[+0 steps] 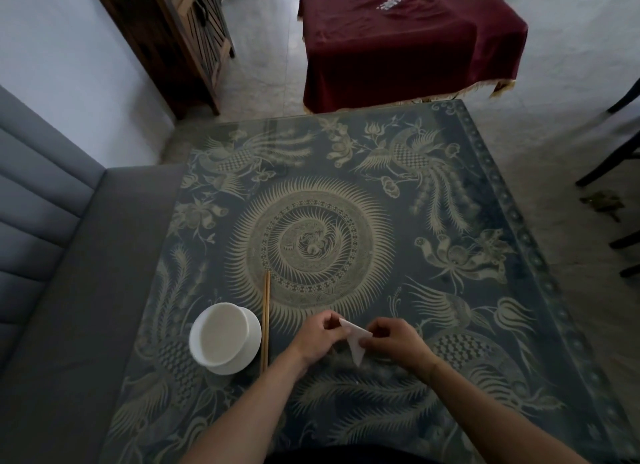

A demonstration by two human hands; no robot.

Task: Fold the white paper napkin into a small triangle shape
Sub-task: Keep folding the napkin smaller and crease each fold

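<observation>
The white paper napkin [355,342] is folded into a small triangle with one tip pointing down, held just above the patterned table [450,325]. My left hand [317,337] pinches its upper left corner with curled fingers. My right hand [394,340] pinches its right edge. Part of the napkin is hidden behind both sets of fingers.
A white bowl [224,339] stands left of my hands, with a pair of wooden chopsticks [266,319] lying beside it. A grey sofa [69,255] runs along the left. A table under a dark red cloth [398,40] stands beyond the far edge. Chair legs [616,165] show at right.
</observation>
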